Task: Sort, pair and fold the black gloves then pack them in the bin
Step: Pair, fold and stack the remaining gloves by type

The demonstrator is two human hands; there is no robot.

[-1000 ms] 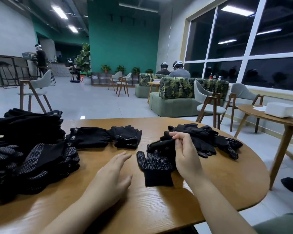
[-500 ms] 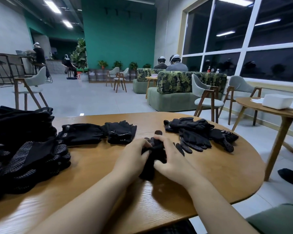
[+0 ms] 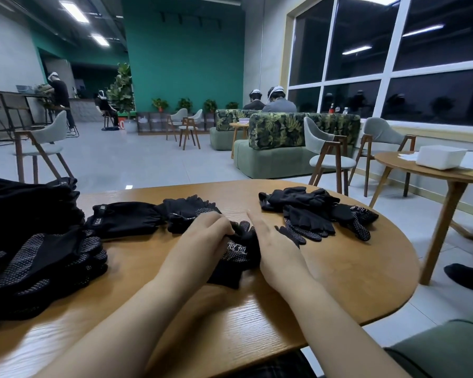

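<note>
- Left hand (image 3: 200, 242) has its fingers curled over the near edge of the glove pair (image 3: 236, 257), gripping it at the finger end.
- Right hand (image 3: 277, 246) lies alongside the pair with fingers straight, its palm side pressing the right flank; it grasps nothing.
- The pair sits between the two hands on the table (image 3: 339, 271), touching both, cuff end toward the person, white lettering and grip dots facing up.
- Judged by its look, the knit is soft, light and limp; it will slump and unfold unless pinned flat. The dotted palm should grip rather than slide.
- Best hold seems to be the cuff and the fold line, pinching both layers together.
- A loose pile (image 3: 314, 214) of unsorted gloves lies just beyond the right hand, near but apart from it.
- Two folded pairs (image 3: 153, 216) lie beyond the left hand.
- A tall stack (image 3: 36, 241) of gloves fills the table's left edge.
- No bin on this table is visible; a white box (image 3: 440, 156) stands on another table, well apart.
</note>
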